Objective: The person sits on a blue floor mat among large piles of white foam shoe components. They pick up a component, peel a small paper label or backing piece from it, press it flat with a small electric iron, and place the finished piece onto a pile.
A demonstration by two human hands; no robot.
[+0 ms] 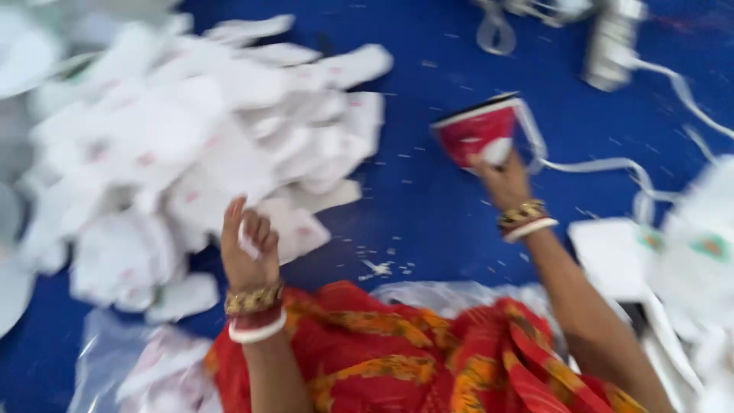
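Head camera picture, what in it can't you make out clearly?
- Pile of white cut pieces: motion blur smears the pink marks and edges; no count possible.
- Small white piece in the left hand: its shape is blurred and half covered by fingers.
- Red paper cup at the right hand: contents hidden by blur.
- Metal tool: cut by the top edge, kind unclear.

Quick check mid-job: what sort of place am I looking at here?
Probably a floor-level sewing or piecework spot: a heap of white cut pieces on blue sheeting, with scissors lying nearby.
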